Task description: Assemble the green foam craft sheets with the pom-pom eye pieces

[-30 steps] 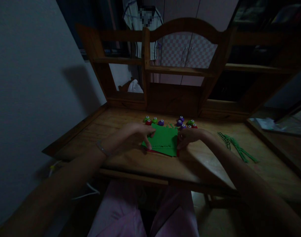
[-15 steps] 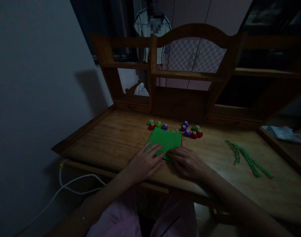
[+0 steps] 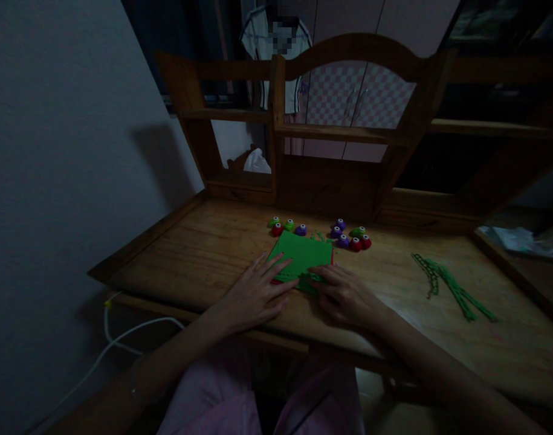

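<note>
A green sheet (image 3: pixel 302 251), perhaps foam or felt, lies on the wooden desk with a red layer (image 3: pixel 333 256) showing at its edges. Along its near edge runs a row of small holes. My left hand (image 3: pixel 254 295) rests flat on the sheet's left side, fingers spread. On the near right corner, my right hand (image 3: pixel 343 295) is closed, its bent fingers pinching a narrow green strip (image 3: pixel 316 277) at the near edge. Its fingertips are partly hidden, and the room is dim.
Small red, green and purple toys with single eyes (image 3: pixel 343 240) stand in two groups behind the sheet, green scraps (image 3: pixel 320 237) between them. Green perforated strips (image 3: pixel 452 287) lie at right. A wooden shelf unit (image 3: pixel 326 181) closes the back; a white cable (image 3: pixel 135 326) hangs at left.
My left hand has slid slightly left, uncovering the row of holes. A green strip now shows at my right fingertips. The whole view has shifted a little.
</note>
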Available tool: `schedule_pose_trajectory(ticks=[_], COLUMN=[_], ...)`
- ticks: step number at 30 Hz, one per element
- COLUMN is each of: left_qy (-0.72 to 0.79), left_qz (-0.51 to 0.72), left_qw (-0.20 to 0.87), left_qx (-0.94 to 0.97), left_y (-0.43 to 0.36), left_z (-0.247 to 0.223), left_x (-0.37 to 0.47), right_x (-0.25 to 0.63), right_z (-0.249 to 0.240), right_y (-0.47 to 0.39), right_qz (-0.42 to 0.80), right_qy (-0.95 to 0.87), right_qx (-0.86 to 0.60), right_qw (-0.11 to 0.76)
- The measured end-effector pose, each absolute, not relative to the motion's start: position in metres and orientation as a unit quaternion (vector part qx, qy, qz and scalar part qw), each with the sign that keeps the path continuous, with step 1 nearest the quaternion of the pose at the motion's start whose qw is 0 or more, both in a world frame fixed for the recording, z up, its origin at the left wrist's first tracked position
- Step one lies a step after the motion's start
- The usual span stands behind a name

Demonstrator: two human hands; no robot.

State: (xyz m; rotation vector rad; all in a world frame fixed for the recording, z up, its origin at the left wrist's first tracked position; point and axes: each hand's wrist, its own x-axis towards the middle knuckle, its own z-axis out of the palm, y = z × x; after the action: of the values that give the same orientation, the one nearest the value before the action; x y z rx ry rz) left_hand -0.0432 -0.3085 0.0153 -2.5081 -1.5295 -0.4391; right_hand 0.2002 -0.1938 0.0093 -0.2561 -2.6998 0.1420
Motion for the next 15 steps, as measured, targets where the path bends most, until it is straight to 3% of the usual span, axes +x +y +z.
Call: schedule_pose_trajectory(ticks=[15], left_qy=[-0.521], left_qz=[-0.112], left_qw=[0.079], left_qx=[-0.842], left_y=[-0.323], left_z=[0.020], left_x=[-0.080], right_x=[0.215], right_z=[0.015], right_y=[-0.184], right_qz=[0.045], right_qy=[-0.974], right_qx=[-0.094], right_qw=[0.199])
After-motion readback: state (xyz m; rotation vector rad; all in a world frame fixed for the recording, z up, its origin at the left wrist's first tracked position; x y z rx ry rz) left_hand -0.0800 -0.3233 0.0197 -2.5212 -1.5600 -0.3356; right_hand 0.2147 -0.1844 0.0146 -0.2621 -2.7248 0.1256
